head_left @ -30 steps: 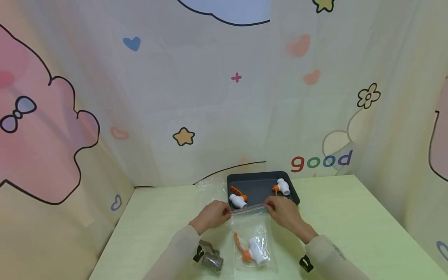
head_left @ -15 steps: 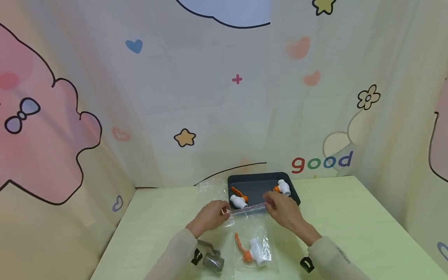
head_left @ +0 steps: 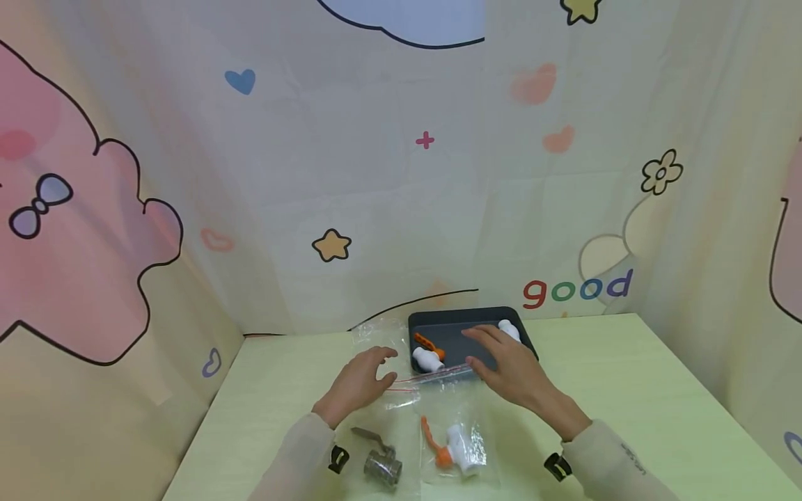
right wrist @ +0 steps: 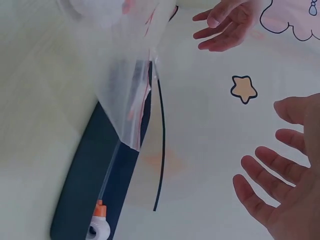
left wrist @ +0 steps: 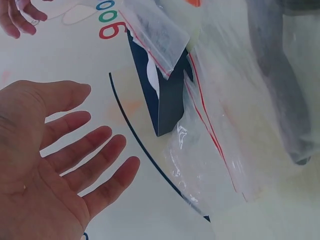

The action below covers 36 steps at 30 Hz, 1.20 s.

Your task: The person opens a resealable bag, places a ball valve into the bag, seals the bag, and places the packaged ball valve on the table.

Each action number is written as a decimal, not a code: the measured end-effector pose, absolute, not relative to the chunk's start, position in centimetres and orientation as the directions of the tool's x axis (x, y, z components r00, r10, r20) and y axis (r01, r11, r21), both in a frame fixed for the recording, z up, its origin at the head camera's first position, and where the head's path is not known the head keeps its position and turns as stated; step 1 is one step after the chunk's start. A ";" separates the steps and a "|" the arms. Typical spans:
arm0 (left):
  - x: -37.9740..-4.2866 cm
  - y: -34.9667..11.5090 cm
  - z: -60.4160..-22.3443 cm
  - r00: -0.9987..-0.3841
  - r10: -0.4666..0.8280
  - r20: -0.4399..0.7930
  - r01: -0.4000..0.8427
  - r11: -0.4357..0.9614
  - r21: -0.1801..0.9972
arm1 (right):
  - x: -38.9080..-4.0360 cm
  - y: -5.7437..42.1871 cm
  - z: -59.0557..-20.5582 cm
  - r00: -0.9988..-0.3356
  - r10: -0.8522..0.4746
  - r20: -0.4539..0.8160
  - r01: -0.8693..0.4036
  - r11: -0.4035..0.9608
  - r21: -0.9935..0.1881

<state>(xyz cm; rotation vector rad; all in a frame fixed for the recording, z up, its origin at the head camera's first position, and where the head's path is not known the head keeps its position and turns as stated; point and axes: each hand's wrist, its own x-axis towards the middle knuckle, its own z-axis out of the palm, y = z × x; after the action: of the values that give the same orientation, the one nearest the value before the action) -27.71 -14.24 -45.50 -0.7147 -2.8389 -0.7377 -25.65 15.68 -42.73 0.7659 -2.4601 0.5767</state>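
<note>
My left hand (head_left: 356,383) hovers over the table with fingers spread and holds nothing. Off the other end of a clear zip bag's (head_left: 447,398) red-lined top edge is my right hand (head_left: 510,369), its fingers likewise apart, as the right wrist view of that hand (right wrist: 287,172) confirms. Inside the bag lies a white plastic ball valve (head_left: 465,451) with an orange lever handle. The bag's top edge overlaps the front of a dark tray (head_left: 464,334). To the left, a grey metal ball valve (head_left: 382,467) lies in clear plastic; its lever points to the upper left.
Two more white valves are in the tray, one at the left (head_left: 429,360) with an orange handle and one at the right (head_left: 509,330), partly behind my right hand. Another clear bag (head_left: 379,335) lies left of the tray. A printed curtain (head_left: 376,174) hangs behind the table.
Both hands have let go of the bag's top edge and spread their fingers. The left hand has drawn away leftward; the right has lifted slightly to the right.
</note>
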 end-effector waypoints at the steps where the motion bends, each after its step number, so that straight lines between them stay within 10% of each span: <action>1: -27.7 -14.4 -45.5 -0.880 0.410 0.239 0.474 0.773 0.421 | -25.6 15.6 -42.7 -0.712 -0.408 0.572 -0.619 0.749 -0.236; 36: -32.8 -13.1 -48.7 -0.906 0.423 -0.003 0.418 0.894 0.160 | -23.0 13.6 -42.9 -0.750 -0.523 0.405 -0.637 0.737 -0.228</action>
<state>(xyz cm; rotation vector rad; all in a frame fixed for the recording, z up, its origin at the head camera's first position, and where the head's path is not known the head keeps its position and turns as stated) -32.76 -13.11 -48.69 -0.6871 -3.0938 -0.2480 -23.02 13.64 -42.86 0.9023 -2.6247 0.5119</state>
